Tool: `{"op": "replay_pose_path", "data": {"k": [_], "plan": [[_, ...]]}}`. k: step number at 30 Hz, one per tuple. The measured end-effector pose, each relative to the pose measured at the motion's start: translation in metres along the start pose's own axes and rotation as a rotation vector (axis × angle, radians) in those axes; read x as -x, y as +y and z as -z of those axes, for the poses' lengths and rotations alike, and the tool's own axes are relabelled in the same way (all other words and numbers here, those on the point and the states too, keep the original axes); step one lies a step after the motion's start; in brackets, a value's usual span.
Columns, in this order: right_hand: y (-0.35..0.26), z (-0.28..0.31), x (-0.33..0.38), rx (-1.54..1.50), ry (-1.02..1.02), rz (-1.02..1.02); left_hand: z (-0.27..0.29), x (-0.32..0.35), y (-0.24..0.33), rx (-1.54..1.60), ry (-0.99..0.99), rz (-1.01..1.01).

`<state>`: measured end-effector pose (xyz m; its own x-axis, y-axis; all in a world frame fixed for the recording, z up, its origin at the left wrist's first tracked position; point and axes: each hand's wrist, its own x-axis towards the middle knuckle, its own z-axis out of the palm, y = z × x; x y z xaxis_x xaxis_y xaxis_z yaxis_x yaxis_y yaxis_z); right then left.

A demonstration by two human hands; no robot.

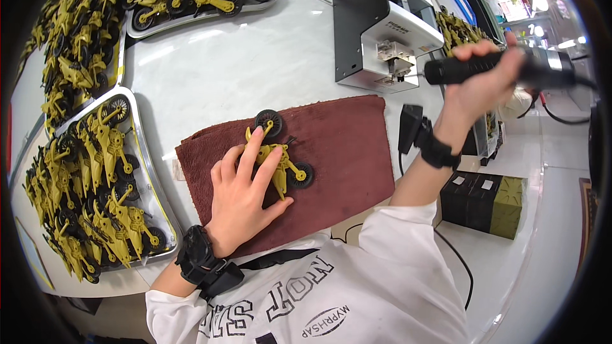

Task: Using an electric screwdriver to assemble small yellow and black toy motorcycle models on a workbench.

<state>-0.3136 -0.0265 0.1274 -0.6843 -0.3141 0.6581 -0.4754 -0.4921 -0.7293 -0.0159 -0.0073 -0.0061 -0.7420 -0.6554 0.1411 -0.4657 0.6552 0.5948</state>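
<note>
Under my left hand (pixel 245 175) a yellow toy motorcycle (pixel 280 178) with black wheels lies on its side on a folded brown cloth (pixel 350 153). My fingers press over its body and my thumb is against its near end, holding it. Raised at the right, my right hand (pixel 488 79) is wrapped round a black electric screwdriver (pixel 462 69). The screwdriver's thin bit points left, close to the front outlet of a white and black screw feeder (pixel 398 51). Whether the bit touches the outlet or carries a screw is too small to tell.
A white tray (pixel 143 134) of toy motorcycles stands at the left, with another tray (pixel 191 25) at the back and a heap of motorcycles (pixel 76 44) beside it. A cable trails from the screwdriver. Black and green boxes (pixel 484 200) sit low at the right.
</note>
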Motion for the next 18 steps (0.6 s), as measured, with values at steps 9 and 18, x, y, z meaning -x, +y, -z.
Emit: {"op": "replay_pose_path", "data": {"k": [9, 18], "plan": [[0.026, -0.008, -0.004, 0.022, -0.037, 0.004, -0.001, -0.003, 0.002, -0.002, -0.004, -0.009], [-0.045, 0.018, 0.083, -0.410, -0.342, -0.321, -0.002, -0.003, -0.001, 0.004, 0.004, -0.010]]}}
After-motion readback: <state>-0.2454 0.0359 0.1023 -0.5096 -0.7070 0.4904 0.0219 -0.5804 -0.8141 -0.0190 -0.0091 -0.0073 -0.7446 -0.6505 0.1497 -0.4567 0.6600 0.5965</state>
